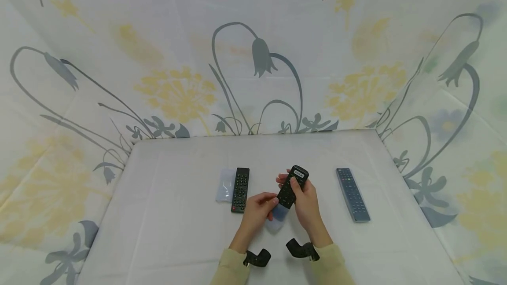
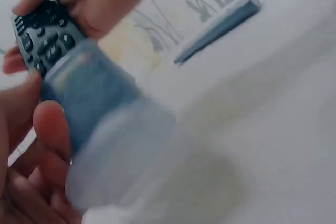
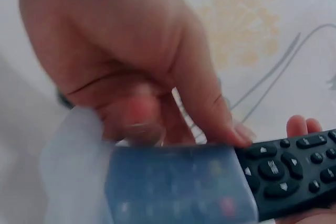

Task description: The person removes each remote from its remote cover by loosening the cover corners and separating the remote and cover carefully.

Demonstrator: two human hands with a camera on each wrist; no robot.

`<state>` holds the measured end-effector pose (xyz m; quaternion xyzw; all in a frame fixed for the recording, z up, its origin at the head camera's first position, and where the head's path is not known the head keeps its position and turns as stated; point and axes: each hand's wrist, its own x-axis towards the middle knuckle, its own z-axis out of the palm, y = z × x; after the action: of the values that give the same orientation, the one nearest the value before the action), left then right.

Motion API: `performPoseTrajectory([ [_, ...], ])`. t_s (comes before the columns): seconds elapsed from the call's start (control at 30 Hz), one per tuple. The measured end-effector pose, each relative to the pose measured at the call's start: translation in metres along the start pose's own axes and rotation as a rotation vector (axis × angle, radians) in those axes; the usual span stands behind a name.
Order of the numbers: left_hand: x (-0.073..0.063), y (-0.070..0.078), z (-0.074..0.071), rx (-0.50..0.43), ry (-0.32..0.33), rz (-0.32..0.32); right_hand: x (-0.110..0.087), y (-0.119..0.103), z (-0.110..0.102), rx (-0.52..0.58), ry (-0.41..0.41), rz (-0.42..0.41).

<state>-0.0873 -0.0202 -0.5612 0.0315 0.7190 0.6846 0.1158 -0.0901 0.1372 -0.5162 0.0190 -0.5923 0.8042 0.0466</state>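
In the head view my right hand (image 1: 308, 201) grips a black remote control (image 1: 287, 195) around its upper part, the thumb lying over its face. A translucent plastic sleeve (image 1: 280, 213) covers the lower end of that remote, and its loose end hangs past the remote. With thumb and fingers my left hand (image 1: 256, 209) pinches the sleeve's edge on the remote's left side. Close up in the right wrist view, the sleeve (image 3: 178, 182) runs over the lower buttons, while the round button pad (image 3: 273, 169) stays uncovered. The left wrist view shows the sleeve's whitish end (image 2: 121, 161) drooping.
Left of the hands lies a second black remote (image 1: 240, 190), beside a flat, translucent plastic sleeve (image 1: 225, 186). A blue-grey remote (image 1: 352, 195) lies to the right. The white table (image 1: 170, 232) meets flower-patterned cloth (image 1: 253, 100) behind and at both sides.
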Motion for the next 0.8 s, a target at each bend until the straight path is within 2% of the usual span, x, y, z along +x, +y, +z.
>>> performPoseTrajectory([
  [0.17,-0.004,0.003,-0.003,0.222,-0.169,0.076,0.002,-0.012,0.004,0.061,-0.017,-0.012],
  [0.27,-0.006,0.005,-0.006,0.295,-0.238,0.105,0.002,-0.014,0.003,0.067,-0.024,0.002],
  [0.43,-0.005,0.004,-0.014,0.339,-0.290,0.106,0.002,-0.013,0.002,0.049,-0.052,0.008],
  [0.63,-0.003,0.003,-0.021,0.315,-0.319,0.083,0.002,-0.014,0.002,0.072,-0.068,-0.002],
  [0.8,-0.004,0.005,-0.027,0.314,-0.381,0.079,0.001,-0.016,0.002,0.109,-0.072,0.020],
])
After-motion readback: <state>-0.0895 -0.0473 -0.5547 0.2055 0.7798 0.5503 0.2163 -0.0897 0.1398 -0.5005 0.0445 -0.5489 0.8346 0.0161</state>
